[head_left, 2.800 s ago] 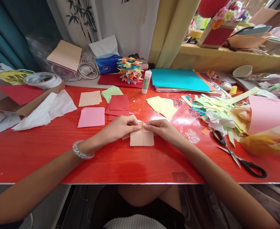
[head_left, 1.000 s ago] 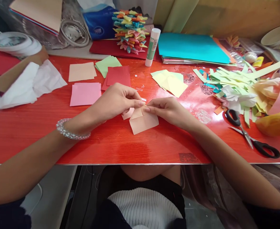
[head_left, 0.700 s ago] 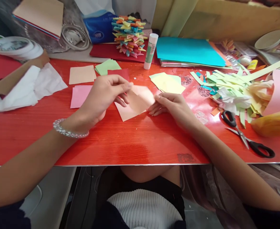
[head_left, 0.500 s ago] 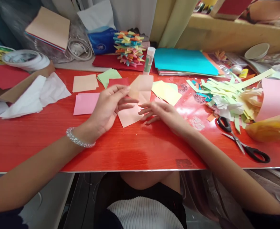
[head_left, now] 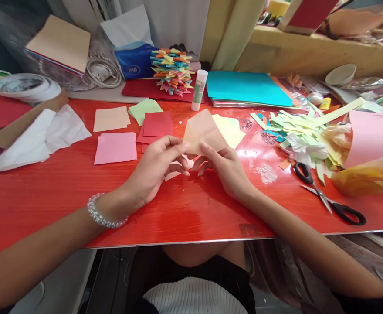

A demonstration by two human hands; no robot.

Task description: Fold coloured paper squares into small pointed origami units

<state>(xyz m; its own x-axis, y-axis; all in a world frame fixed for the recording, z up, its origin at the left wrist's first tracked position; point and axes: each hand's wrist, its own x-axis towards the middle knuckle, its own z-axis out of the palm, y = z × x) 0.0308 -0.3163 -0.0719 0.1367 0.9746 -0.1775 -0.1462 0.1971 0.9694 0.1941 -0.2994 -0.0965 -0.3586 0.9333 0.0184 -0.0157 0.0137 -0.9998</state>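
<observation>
A pale peach square of paper [head_left: 203,129] is held up above the table, tilted with one corner upward. My left hand [head_left: 160,168] pinches its left lower side between thumb and fingers. On its right lower side, my right hand [head_left: 228,170] grips it, thumb on the near face and fingers behind. Beneath the hands lies another pale pink sheet [head_left: 172,174], mostly hidden. Beyond the held paper stands a glue stick [head_left: 199,90]. Red paper squares [head_left: 158,124] lie left of it, and yellow ones [head_left: 233,131] sit partly behind it on the right.
Pink squares [head_left: 115,148], tan squares [head_left: 111,119] and green squares [head_left: 145,110] lie left on the red table [head_left: 178,213]. Scissors [head_left: 328,196] and paper strips [head_left: 299,131] are at right. At the back are a folded-paper model [head_left: 171,72] and turquoise sheets [head_left: 246,87].
My right hand has closed on the peach paper, which the left hand alone held before. The paper has turned so a corner points up. The view has shifted slightly.
</observation>
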